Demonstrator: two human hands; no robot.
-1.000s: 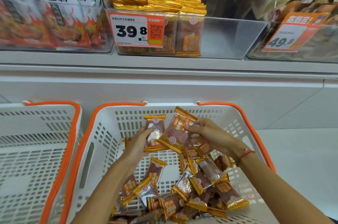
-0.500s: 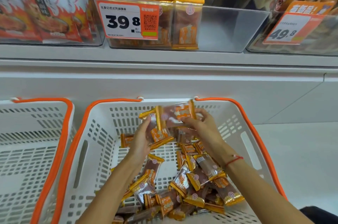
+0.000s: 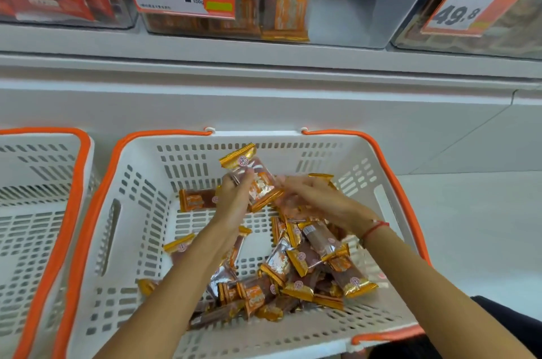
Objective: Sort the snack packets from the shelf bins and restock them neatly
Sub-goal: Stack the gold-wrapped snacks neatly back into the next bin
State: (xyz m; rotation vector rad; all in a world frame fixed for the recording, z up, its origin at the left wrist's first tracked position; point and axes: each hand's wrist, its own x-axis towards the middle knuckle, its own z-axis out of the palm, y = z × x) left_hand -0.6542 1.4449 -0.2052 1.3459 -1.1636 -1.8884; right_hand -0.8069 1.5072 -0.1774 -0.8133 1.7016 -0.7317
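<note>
My left hand is pinching a gold-edged snack packet above the white basket, my blurred right hand seemingly curling on another, and either slick wrapper risks slipping into the loose pile.

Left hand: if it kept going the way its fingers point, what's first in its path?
Likely the far slotted wall of the white plastic basket, beyond the gold-edged snack packet the left hand holds; depth unclear.
</note>
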